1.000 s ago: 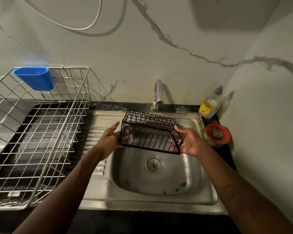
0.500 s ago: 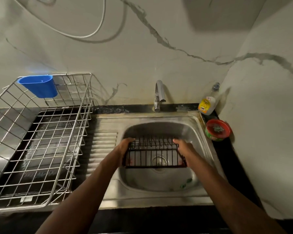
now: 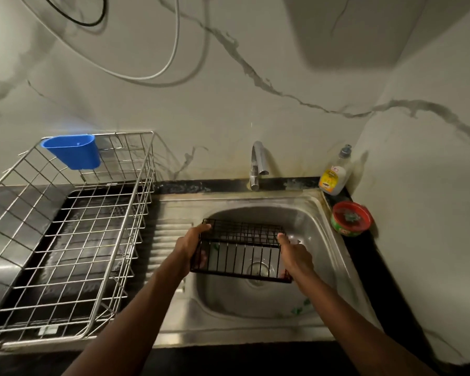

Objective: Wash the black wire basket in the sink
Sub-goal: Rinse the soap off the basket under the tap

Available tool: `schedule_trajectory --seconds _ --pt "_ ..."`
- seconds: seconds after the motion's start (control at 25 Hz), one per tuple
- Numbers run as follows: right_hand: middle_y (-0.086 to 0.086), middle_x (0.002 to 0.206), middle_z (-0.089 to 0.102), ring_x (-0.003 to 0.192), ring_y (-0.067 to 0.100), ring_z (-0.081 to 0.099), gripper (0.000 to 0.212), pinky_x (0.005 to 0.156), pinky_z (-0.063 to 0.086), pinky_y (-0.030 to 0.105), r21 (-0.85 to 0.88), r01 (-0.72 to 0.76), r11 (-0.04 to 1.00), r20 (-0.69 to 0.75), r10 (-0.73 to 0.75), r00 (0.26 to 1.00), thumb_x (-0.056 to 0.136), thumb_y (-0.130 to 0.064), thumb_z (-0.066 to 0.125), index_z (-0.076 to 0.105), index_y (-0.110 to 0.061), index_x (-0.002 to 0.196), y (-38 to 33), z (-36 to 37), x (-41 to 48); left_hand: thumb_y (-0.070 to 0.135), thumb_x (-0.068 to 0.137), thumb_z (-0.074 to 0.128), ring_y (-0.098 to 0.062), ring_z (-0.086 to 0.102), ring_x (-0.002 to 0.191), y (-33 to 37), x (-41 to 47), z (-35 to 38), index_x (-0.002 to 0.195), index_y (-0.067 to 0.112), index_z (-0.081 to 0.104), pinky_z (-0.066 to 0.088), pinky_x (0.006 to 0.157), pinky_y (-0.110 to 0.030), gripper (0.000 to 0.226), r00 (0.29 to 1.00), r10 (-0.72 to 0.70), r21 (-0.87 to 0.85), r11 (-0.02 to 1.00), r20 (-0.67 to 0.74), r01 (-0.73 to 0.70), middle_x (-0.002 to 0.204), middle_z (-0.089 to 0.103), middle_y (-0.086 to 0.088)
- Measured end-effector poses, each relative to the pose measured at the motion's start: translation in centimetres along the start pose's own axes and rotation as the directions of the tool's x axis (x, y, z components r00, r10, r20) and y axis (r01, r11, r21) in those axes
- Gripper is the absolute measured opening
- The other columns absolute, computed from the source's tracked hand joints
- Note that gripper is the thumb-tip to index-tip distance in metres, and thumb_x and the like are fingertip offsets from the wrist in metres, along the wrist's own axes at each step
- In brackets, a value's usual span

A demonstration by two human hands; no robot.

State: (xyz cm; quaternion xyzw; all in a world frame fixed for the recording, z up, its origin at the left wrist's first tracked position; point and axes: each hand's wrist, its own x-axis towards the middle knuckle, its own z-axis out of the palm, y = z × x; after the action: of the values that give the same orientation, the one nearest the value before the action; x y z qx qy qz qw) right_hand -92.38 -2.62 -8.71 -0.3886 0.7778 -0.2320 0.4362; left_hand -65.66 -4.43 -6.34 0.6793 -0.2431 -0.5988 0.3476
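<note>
The black wire basket (image 3: pixel 242 251) hangs inside the steel sink (image 3: pixel 318 210), above the drain, its open side tilted toward me. My left hand (image 3: pixel 192 244) grips its left end. My right hand (image 3: pixel 293 253) holds its right end, thumb on the top rim. The tap (image 3: pixel 257 165) stands at the back of the sink; no water runs from it.
A large steel dish rack (image 3: pixel 73 240) with a blue plastic cup (image 3: pixel 72 151) fills the counter on the left. A dish soap bottle (image 3: pixel 335 173) and a red tub with a green scrubber (image 3: pixel 350 218) stand at the sink's right corner by the wall.
Both hands have lowered the basket from rim height down into the sink bowl and turned it level. The view has tilted up toward the wall.
</note>
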Motion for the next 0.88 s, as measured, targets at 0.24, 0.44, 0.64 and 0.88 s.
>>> schedule_trajectory --seconds 0.24,0.44,0.64,0.88 --pt "0.003 0.072 0.061 0.071 0.025 0.062 0.050 0.073 0.053 0.043 0.235 0.434 0.870 -0.135 -0.413 0.901 0.101 -0.057 0.051 0.058 -0.010 0.083 -3.4 -1.3 -1.7 0.040 0.085 0.068 -0.026 0.064 0.083 2.8 -4.2 -1.8 0.114 0.017 0.068 0.051 0.071 -0.037 0.037 0.970 0.241 -0.169 0.958 0.034 -0.232 0.098 0.067 -0.011" --pt "0.005 0.079 0.069 0.073 0.028 0.067 0.030 0.067 0.059 0.048 0.240 0.750 0.617 -0.251 -0.707 0.662 0.097 -0.057 0.051 0.065 -0.031 0.094 -7.6 -1.4 -4.3 0.040 0.068 0.069 -0.034 0.068 0.108 6.1 -10.2 -5.8 0.121 0.010 0.063 0.056 0.085 -0.043 0.061 0.906 0.424 -0.070 0.904 0.020 -0.422 0.122 0.068 -0.017" --pt "0.017 0.087 0.068 0.078 0.033 0.067 0.054 0.066 0.059 0.038 0.394 0.734 0.554 -0.170 -0.741 0.650 0.088 -0.072 0.055 0.067 -0.021 0.100 -13.7 0.0 -6.2 0.038 0.078 0.075 -0.024 0.070 0.089 9.7 -15.4 -10.2 0.113 0.013 0.066 0.055 0.077 -0.040 0.044 0.871 0.490 0.003 0.871 0.030 -0.490 0.100 0.072 -0.005" --pt "0.017 0.083 0.069 0.082 0.042 0.067 0.056 0.074 0.057 0.062 0.317 0.765 0.560 0.045 -0.815 0.578 0.088 -0.067 0.057 0.067 -0.012 0.092 -25.0 4.5 -5.9 0.043 0.082 0.075 -0.028 0.067 0.096 11.2 -17.4 -16.3 0.119 0.012 0.068 0.053 0.096 -0.051 0.049 0.879 0.418 -0.118 0.884 -0.230 -0.452 0.108 0.068 -0.012"
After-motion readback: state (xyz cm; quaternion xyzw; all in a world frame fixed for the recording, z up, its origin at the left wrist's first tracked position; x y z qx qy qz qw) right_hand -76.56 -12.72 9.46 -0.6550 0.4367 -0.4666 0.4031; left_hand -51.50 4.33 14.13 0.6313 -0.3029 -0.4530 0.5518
